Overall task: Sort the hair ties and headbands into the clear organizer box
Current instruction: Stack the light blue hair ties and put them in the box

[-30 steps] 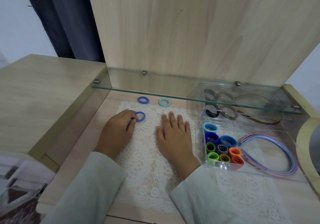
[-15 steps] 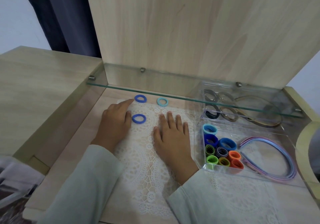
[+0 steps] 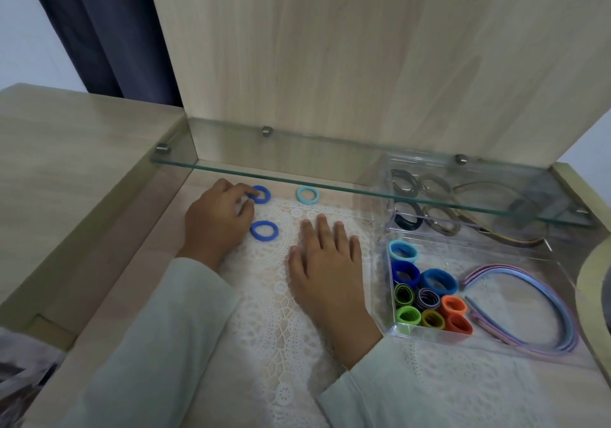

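Looking down from the head camera, the left hand (image 3: pixel 218 219) rests at the far left of the lace mat (image 3: pixel 264 328). Its fingers are curled and the fingertips close on the left edge of the far blue hair tie (image 3: pixel 263 195). The grip appears to be a pinch, though the thumb is partly hidden. This tie lies at the far edge of the mat, just in front of the glass shelf (image 3: pixel 330 185).

The near blue hair tie (image 3: pixel 264 230) lies flat on the mat just beside the left hand. The light blue hair tie (image 3: pixel 307 195) lies to the right of the far blue one, apart from both hands.

The right hand (image 3: pixel 325 262) lies palm down on the mat, fingers straight and slightly spread, holding nothing. It sits between the near blue tie and the clear organizer box (image 3: pixel 429 334).

In the box, the small left section holds sorted hair ties (image 3: pixel 438 280) stood on edge. The large section holds pastel headbands (image 3: pixel 569 328).
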`<action>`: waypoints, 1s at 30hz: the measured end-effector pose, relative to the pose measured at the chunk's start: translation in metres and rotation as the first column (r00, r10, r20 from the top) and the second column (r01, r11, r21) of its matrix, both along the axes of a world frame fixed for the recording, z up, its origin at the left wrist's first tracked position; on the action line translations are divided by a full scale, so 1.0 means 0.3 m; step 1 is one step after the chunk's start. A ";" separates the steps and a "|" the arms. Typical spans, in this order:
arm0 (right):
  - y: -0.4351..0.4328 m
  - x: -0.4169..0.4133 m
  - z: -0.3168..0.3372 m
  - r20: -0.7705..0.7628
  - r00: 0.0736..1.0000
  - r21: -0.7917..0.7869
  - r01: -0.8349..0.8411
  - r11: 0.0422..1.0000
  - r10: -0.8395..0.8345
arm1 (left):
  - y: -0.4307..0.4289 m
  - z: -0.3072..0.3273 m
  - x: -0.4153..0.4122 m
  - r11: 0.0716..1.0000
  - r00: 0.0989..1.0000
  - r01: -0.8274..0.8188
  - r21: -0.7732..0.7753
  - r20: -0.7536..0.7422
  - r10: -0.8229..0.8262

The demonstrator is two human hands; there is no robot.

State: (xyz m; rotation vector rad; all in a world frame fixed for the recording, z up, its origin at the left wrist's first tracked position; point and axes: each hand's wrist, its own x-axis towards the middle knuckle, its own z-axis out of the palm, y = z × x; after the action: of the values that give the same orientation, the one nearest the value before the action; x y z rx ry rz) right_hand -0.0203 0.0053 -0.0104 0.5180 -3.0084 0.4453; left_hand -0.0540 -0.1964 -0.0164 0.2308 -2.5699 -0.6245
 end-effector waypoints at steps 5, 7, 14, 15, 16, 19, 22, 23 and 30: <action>0.004 0.003 0.006 0.019 1.000 0.002 -0.001 1.000 0.001 | 0.007 -0.004 0.011 0.999 0.998 -0.050 0.017 -0.044 0.051; 0.007 0.003 0.008 0.017 1.000 0.001 -0.005 1.000 0.005 | 0.006 -0.008 0.021 0.999 0.997 -0.034 -0.020 -0.072 0.032; 0.009 0.004 0.010 0.021 1.000 -0.022 -0.010 1.000 0.010 | -0.014 -0.032 0.067 0.986 0.989 -0.015 -0.163 -0.145 -0.009; 0.008 0.004 0.009 0.022 1.000 -0.018 -0.008 1.000 0.008 | -0.014 -0.033 0.073 0.988 0.991 -0.012 -0.155 -0.136 -0.009; 0.007 0.005 0.011 0.020 1.000 -0.013 -0.005 1.000 0.005 | -0.014 -0.033 0.081 0.992 0.991 -0.007 -0.128 -0.131 -0.010; 0.004 0.008 0.013 0.017 1.000 -0.010 0.003 1.000 -0.002 | 0.002 -0.017 0.107 0.997 0.989 0.041 0.060 -0.145 -0.032; 0.004 0.009 0.014 0.026 1.000 -0.013 0.006 1.000 -0.006 | 0.029 0.000 0.135 0.979 0.973 0.157 0.128 -0.190 -0.131; 0.004 0.009 0.014 0.027 1.000 -0.015 0.009 1.000 -0.008 | 0.037 0.001 0.143 0.978 0.965 0.189 0.089 -0.202 -0.168; 0.002 0.009 0.012 0.022 1.000 -0.014 0.016 1.000 -0.016 | 0.038 -0.032 0.151 0.956 0.936 0.269 -0.117 -0.203 -0.288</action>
State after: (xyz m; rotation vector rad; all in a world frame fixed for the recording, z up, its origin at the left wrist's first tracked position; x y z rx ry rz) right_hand -0.0175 0.0060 -0.0069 0.4907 -3.0254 0.4742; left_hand -0.0086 -0.1851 -0.0261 -0.2267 -2.4256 -0.5988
